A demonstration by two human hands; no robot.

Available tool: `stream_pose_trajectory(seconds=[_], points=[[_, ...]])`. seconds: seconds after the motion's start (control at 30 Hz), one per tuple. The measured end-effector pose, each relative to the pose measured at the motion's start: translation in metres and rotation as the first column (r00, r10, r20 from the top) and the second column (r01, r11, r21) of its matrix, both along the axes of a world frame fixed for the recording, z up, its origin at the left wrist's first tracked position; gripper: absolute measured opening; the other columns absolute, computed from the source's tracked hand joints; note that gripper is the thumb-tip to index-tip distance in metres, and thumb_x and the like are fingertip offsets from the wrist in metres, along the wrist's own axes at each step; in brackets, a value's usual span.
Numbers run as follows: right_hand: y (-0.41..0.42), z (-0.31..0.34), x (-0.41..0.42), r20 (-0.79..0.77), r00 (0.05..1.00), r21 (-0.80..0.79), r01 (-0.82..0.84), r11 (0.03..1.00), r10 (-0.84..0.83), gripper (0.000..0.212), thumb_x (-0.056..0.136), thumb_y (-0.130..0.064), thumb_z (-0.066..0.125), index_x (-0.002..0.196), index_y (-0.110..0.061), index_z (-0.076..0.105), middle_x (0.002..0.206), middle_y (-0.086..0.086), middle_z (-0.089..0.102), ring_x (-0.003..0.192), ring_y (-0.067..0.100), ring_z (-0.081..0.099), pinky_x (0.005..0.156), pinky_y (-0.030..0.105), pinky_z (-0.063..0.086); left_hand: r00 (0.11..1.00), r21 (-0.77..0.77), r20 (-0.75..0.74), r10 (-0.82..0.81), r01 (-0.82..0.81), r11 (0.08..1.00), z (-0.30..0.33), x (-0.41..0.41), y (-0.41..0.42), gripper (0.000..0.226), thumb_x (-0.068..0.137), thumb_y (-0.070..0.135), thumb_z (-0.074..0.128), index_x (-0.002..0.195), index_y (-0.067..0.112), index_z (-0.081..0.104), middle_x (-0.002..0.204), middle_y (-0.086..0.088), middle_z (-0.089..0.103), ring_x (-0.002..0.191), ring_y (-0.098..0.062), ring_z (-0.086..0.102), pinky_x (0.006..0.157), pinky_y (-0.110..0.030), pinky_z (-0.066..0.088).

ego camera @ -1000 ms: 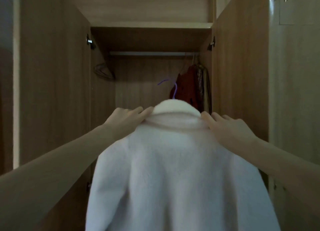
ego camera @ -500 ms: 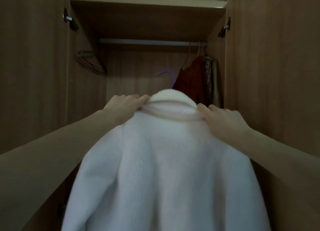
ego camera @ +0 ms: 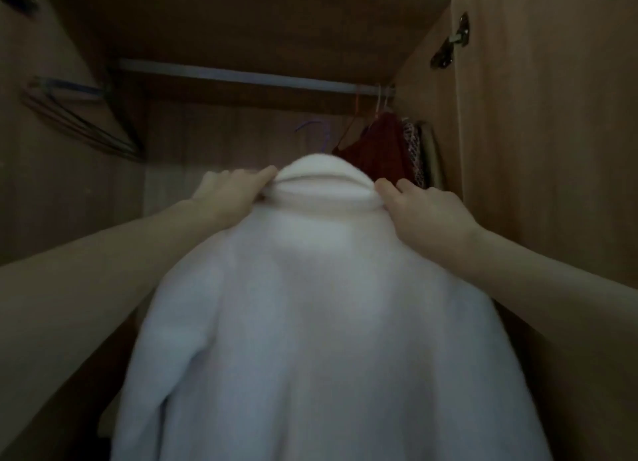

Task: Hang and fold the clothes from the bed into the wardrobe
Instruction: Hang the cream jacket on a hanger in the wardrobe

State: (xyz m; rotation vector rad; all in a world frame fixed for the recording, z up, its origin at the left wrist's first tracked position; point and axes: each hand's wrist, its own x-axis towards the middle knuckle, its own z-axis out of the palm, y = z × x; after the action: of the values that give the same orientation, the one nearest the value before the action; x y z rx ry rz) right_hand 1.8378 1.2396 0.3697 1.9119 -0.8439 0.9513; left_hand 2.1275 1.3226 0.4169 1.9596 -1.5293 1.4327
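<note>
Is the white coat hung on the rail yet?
Not yet. Both hands grip the white coat at its collar; its purple hanger hook sits below the rail.

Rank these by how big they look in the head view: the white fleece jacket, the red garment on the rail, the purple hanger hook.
1. White fleece jacket: fills most of the frame, though it is nearest the camera.
2. Red garment: smaller and partly hidden behind the jacket's collar.
3. Purple hanger hook: a thin, faint curve.

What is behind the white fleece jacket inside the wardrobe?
Behind the white fleece jacket: a purple hanger hook, a red garment on the rail. The wardrobe's lower interior is covered.
</note>
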Motion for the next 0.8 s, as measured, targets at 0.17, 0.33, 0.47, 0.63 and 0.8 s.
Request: stream_pose_trajectory(seconds=[0.17,0.33,0.47,0.63,0.8], points=[[-0.045,0.009,0.026,-0.027,0.999,-0.008,0.041,0.999,-0.042,0.031,0.097,-0.008,0.035,0.126,-0.01,0.041,0.099,0.009,0.053,0.076,0.035,0.061,0.044,0.03,0.018,1.0,0.033,-0.023,0.013,-0.012,0.999,0.006,0.023,-0.051,0.048,0.092,0.02,0.051,0.131,0.037,0.028,0.12,-0.012,0.059,0.105,-0.035,0.059,0.068,-0.034,0.033],[-0.088,0.028,0.046,-0.007,0.998,-0.039,0.063,0.997,-0.063,0.03,0.097,-0.008,0.034,0.126,-0.012,0.04,0.102,0.01,0.052,0.081,0.036,0.061,0.05,0.034,0.03,1.0,-0.009,0.0,0.006,-0.006,1.0,0.024,0.043,-0.112,0.044,0.096,0.029,0.048,0.134,0.036,0.029,0.122,-0.013,0.059,0.106,-0.036,0.06,0.071,-0.035,0.033],[-0.116,0.044,0.053,0.068,0.998,-0.004,0.006,1.0,-0.005,0.036,0.097,-0.007,0.035,0.132,-0.015,0.037,0.107,0.011,0.048,0.089,0.038,0.059,0.059,0.037,0.037,0.975,-0.1,-0.15,-0.165,0.151,0.983,0.036,0.049,-0.162,0.026,0.095,0.031,0.047,0.121,0.03,0.042,0.117,-0.016,0.06,0.106,-0.041,0.058,0.074,-0.04,0.035],[-0.145,0.07,0.059,0.084,0.996,-0.022,-0.007,1.0,0.009,0.033,0.095,-0.006,0.037,0.126,-0.016,0.041,0.094,0.004,0.033,0.089,0.038,0.057,0.063,0.038,0.037,0.887,-0.177,-0.199,-0.416,0.385,0.906,0.055,0.062,-0.225,0.017,0.092,0.018,0.056,0.109,0.015,0.056,0.113,-0.02,0.06,0.104,-0.043,0.055,0.081,-0.041,0.045],[-0.159,0.11,0.068,0.082,0.995,-0.087,-0.042,0.995,0.049,0.036,0.095,-0.008,0.041,0.129,-0.02,0.042,0.101,0.007,0.037,0.093,0.04,0.057,0.066,0.038,0.04,0.873,-0.35,-0.281,-0.4,0.295,0.889,0.081,0.063,-0.258,0.018,0.088,0.029,0.057,0.105,0.025,0.06,0.113,-0.013,0.053,0.11,-0.038,0.049,0.084,-0.046,0.049]])
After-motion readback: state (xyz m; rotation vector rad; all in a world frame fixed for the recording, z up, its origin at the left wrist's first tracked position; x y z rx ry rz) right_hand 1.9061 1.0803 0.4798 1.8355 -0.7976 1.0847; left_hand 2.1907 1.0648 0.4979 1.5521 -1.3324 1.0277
